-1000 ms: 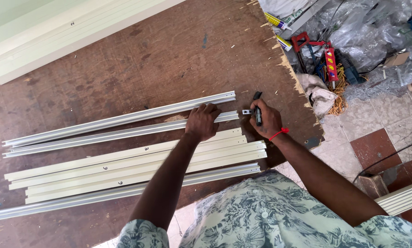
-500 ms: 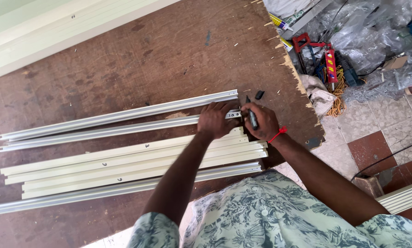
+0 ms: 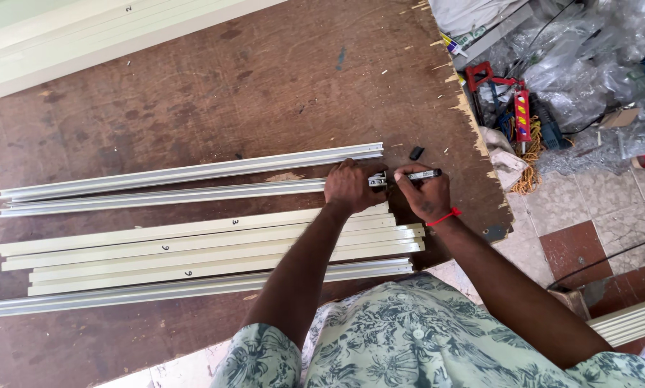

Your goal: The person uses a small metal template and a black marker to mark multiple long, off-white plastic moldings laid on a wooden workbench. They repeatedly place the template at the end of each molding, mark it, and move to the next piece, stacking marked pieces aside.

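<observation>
The left hand (image 3: 351, 187) presses flat on the end of the second metal rail (image 3: 171, 195), which lies on the brown desk (image 3: 193, 86) just beside another rail. The right hand (image 3: 424, 192) is closed around a black marker (image 3: 417, 174), its tip at that rail's end. A clean mark likely calls for firm downward pressure so the rail cannot slide, and a short, steady stroke.

A rough workshop or building site

We see a worn brown board worktop (image 3: 193, 93) with a splintered edge, metal rails (image 3: 186, 172) and cream profiles (image 3: 193, 241) laid in rows, and tools (image 3: 513, 108) and crumpled plastic sheeting (image 3: 595, 50) on the tiled floor (image 3: 610, 215).
</observation>
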